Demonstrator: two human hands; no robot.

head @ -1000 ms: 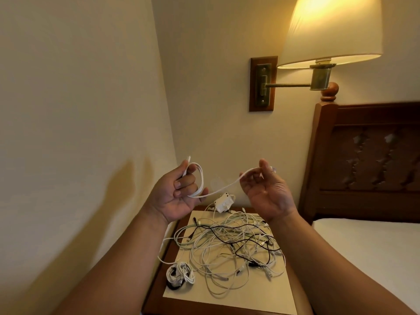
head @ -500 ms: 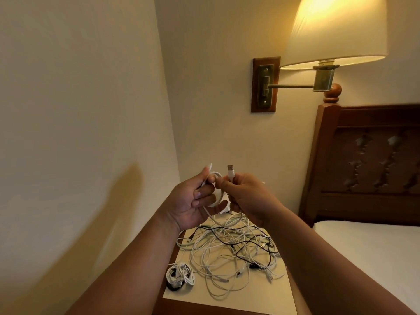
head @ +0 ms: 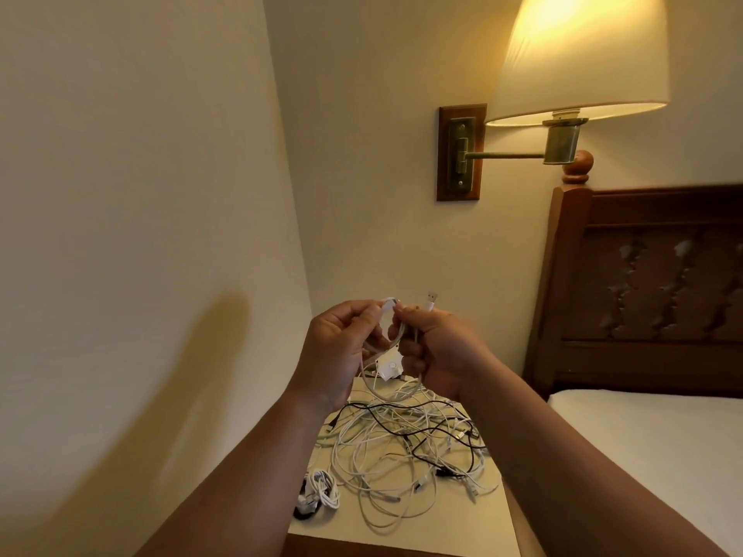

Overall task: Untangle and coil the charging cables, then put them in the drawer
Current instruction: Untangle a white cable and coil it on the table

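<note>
Both hands are raised above the nightstand, close together. My left hand (head: pixel 341 347) grips a small coil of white cable (head: pixel 396 339), and my right hand (head: pixel 438 349) pinches the same cable, whose USB plug (head: pixel 431 301) sticks up above my fingers. A loop of it hangs down between the hands. Below lies a tangled pile of white and black cables (head: pixel 406 444) on the nightstand top (head: pixel 474 528). A small coiled bundle (head: pixel 317 494) sits at its front left. A white charger block (head: pixel 389 365) shows behind the hands. No drawer is visible.
A wall stands close on the left. A brass swing-arm lamp (head: pixel 563 142) with a lit shade hangs above right. A dark wooden headboard (head: pixel 643 291) and a white mattress (head: pixel 651 444) border the nightstand on the right.
My hands came together from a spread position, gathering the stretched white cable into a coil. The right hand now holds the plug end upright beside the left.
</note>
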